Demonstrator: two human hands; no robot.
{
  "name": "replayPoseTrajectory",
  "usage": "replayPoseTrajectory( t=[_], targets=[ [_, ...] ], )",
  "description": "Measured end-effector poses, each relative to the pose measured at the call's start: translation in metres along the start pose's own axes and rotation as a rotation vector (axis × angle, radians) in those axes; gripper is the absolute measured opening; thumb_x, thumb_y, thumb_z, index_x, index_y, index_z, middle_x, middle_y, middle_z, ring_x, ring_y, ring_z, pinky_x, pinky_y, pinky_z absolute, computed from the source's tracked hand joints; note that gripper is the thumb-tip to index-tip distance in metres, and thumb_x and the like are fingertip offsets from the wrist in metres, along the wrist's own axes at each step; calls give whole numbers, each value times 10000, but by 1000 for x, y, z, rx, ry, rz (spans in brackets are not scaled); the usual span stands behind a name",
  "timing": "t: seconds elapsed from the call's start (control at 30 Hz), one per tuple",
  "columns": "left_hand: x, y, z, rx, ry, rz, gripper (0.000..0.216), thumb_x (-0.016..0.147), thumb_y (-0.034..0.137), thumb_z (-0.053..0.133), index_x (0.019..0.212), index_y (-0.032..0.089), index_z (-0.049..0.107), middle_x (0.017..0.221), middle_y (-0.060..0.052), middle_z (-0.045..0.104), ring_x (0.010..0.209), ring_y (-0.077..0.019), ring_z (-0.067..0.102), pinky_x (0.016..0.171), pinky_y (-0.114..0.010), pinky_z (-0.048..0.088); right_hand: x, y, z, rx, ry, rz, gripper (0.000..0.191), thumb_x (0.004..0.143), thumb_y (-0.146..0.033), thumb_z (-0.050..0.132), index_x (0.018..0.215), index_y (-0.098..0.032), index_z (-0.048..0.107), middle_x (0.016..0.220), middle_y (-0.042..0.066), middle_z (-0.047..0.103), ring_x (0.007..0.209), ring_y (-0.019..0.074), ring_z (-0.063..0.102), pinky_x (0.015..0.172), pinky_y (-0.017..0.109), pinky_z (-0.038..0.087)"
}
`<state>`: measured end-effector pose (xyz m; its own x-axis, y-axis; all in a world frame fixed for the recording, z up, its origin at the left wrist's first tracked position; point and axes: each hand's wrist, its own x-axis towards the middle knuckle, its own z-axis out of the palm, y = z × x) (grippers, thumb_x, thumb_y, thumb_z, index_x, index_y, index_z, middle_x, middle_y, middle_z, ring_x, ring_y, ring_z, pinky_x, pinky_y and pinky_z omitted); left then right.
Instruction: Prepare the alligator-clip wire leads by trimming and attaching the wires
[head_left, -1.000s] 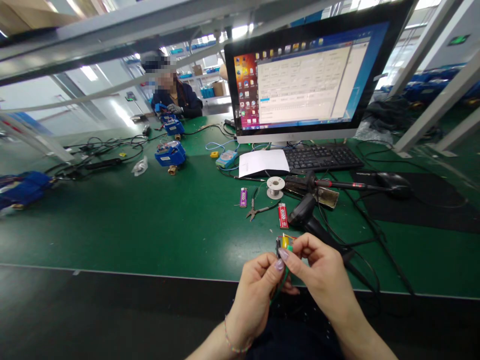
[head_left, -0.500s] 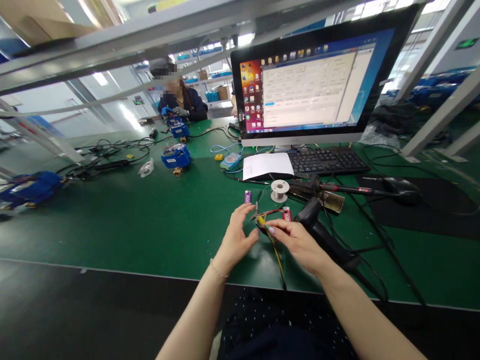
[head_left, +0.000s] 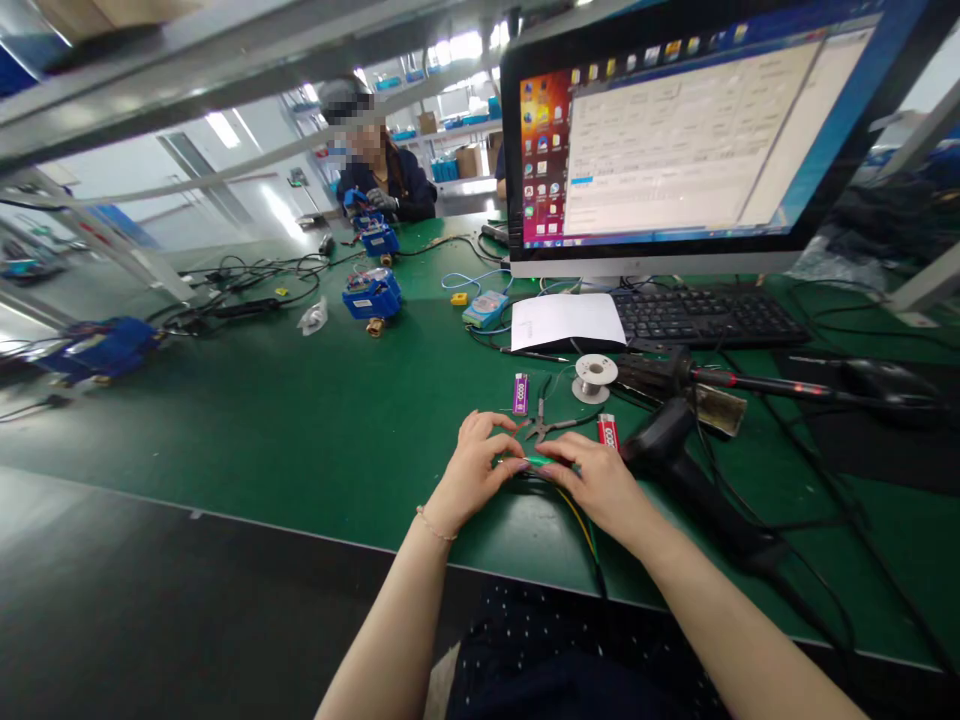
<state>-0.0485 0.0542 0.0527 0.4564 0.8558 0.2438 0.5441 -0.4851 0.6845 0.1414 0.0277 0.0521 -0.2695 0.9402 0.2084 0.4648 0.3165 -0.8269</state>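
Both hands meet over the green table near its front edge. My left hand (head_left: 480, 462) is closed, thumb and fingertips pinching the left end of a thin green wire (head_left: 538, 461). From the right, my right hand (head_left: 596, 480) pinches the same wire with thumb and forefinger. A yellow wire (head_left: 576, 510) runs down from there into a black cable (head_left: 601, 580) at the table edge. Just beyond the fingers lie pliers (head_left: 541, 428) with jaws toward me. A purple lighter (head_left: 520, 394) is left of them, a red lighter (head_left: 608, 432) to their right.
Behind the pliers stands a solder spool (head_left: 595, 378). A black handheld scanner (head_left: 697, 490) and a soldering iron (head_left: 757, 383) lie right. Farther back are a keyboard (head_left: 705, 317), a monitor (head_left: 675, 150) and blue devices (head_left: 373, 295). A co-worker (head_left: 397, 185) sits across the table.
My fingers have come together on the green wire; the left hand was spread before. The pliers now show uncovered beyond the hands. The camera view has shifted, sliding the scene rightward.
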Motion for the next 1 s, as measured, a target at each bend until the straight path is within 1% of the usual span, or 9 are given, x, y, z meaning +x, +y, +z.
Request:
replayPoseTrajectory(
  t=[0.1,0.3,0.43,0.5,0.6,0.7,0.8,0.93,1.0],
  targets=[
    [-3,-4,3,20,8,-11,89,820,169,572,780,220,632,903,-11,628,967,-175,557,1086,-453,210,0,7,9,-90,10,-41,147,858,-236,531,872,-189,669,819,51,645,781,186,603,707,323,481],
    [-12,-13,9,31,92,-73,138,816,143,547,753,222,641,760,10,645,850,-164,582,1060,-429,260,0,14,24,-200,42,-117,165,890,-204,472,832,-166,622,793,69,603,773,203,565,709,345,464],
    [-19,-22,11,15,217,-175,131,811,168,556,734,207,654,721,-16,650,813,-189,565,887,-379,400,-1,20,27,-234,64,-117,148,888,-178,470,823,-163,602,793,70,600,781,207,565,728,358,460],
    [-23,-25,13,-5,277,-237,115,810,187,571,745,206,664,732,-23,662,811,-194,573,800,-349,429,-1,25,29,-243,77,-101,135,885,-181,480,830,-166,601,798,68,599,781,206,570,725,358,464],
    [-28,-24,16,-50,348,-315,74,795,203,612,770,206,681,760,-17,674,789,-178,601,750,-314,451,-1,32,32,-251,89,-73,115,871,-192,509,847,-153,614,801,78,592,783,223,574,710,380,473],
    [-32,-18,18,-81,409,-365,30,773,212,654,777,203,682,768,-6,674,771,-161,615,727,-287,460,1,35,35,-235,100,-69,134,842,-205,560,938,-135,622,874,107,594,850,254,571,749,429,473],
    [-33,-9,19,-89,456,-381,31,750,209,684,730,202,662,736,13,668,764,-153,615,742,-282,455,4,31,35,-181,113,-97,203,834,-239,588,1016,-150,609,947,110,597,917,256,566,794,436,464],
    [-35,0,18,-97,480,-361,72,742,201,695,699,202,637,720,25,667,751,-148,615,736,-277,458,10,14,31,-69,90,-148,192,867,-289,560,1018,-181,610,937,73,610,907,202,575,794,355,469],
    [-35,2,17,-98,476,-341,75,737,191,700,700,203,636,714,28,665,745,-144,613,725,-269,460,14,3,30,-22,63,-162,163,878,-294,543,973,-183,614,912,59,610,886,177,575,787,315,466]
  ],
)
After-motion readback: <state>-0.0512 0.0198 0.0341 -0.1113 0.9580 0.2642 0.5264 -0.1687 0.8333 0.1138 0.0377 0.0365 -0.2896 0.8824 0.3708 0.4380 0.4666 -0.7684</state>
